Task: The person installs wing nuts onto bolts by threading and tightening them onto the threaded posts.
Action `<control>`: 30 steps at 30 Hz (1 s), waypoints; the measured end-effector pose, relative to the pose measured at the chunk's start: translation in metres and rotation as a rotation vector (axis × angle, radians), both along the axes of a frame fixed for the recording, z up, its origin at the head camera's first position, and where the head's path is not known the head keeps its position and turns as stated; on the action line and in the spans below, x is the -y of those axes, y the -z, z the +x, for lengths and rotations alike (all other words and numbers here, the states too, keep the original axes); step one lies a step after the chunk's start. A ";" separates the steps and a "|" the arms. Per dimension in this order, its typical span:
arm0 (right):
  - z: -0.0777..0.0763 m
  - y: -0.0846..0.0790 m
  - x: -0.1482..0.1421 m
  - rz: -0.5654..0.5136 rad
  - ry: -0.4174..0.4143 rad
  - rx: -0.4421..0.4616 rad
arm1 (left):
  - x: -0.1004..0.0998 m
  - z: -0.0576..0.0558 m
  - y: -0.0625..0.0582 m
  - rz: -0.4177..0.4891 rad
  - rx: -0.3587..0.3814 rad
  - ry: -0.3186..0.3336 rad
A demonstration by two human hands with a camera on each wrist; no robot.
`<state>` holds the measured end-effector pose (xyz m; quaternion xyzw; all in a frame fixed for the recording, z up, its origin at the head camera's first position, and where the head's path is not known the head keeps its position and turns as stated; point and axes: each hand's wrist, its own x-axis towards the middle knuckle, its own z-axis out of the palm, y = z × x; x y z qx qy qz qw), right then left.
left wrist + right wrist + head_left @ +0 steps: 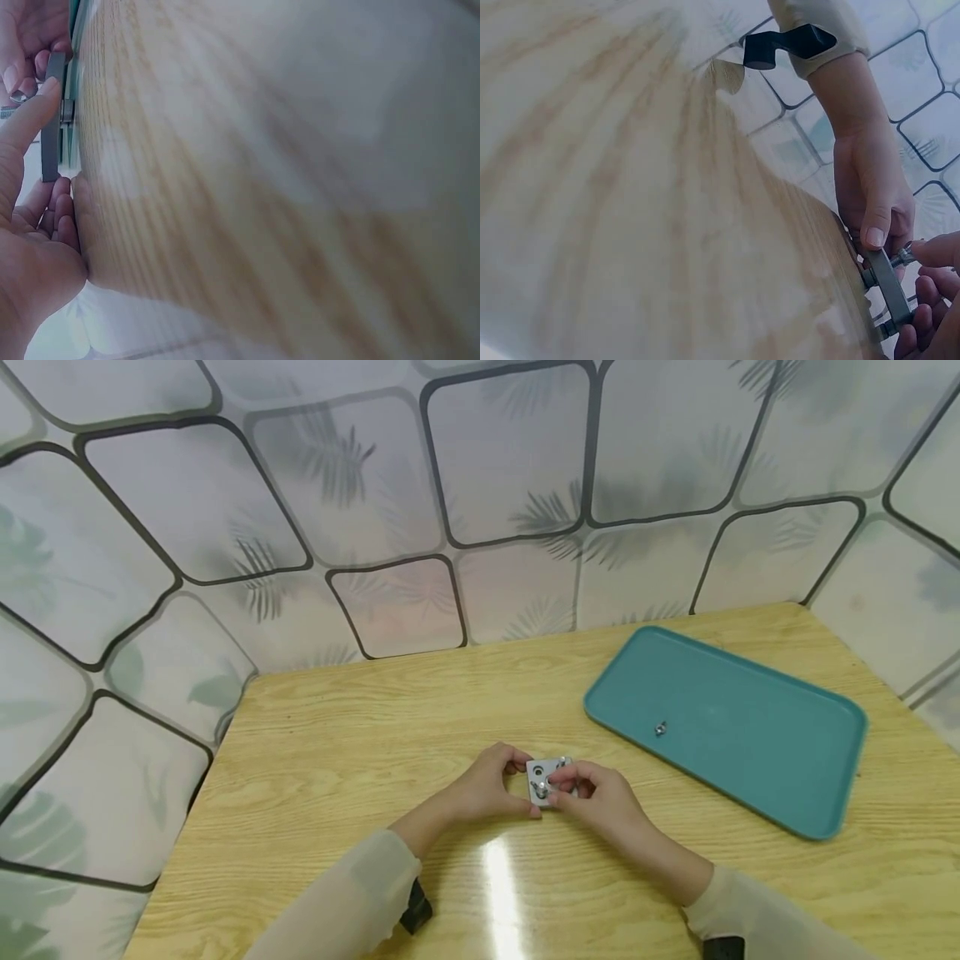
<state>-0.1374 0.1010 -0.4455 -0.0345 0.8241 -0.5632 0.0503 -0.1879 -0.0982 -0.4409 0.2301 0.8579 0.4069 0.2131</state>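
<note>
A small square metal plate (532, 779) is held between the thumb and fingers of my left hand (487, 785), at its left side. Bolts pass through it; their heads (868, 278) show under the plate in the right wrist view. A wing nut (541, 790) sits on the near bolt, and my right hand (603, 797) pinches it with thumb and fingertips. Another wing nut (562, 762) shows at the plate's far corner. Seen edge-on in the left wrist view, the plate (51, 127) stays close over the table, partly covered by fingers.
To the right lies a teal tray (750, 743) with one loose wing nut (661, 728) near its left front edge. The wooden table (360, 735) meets a patterned curtain (517, 585) at the back. Dark camera mounts (416, 908) are strapped at both wrists.
</note>
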 end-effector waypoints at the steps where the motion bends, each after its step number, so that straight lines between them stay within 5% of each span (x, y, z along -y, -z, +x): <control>1: 0.000 0.000 0.000 0.004 -0.004 -0.004 | 0.000 0.000 0.000 -0.002 0.002 0.000; 30: -0.002 -0.002 0.003 0.060 -0.042 -0.058 | 0.000 -0.001 0.003 -0.002 -0.014 -0.004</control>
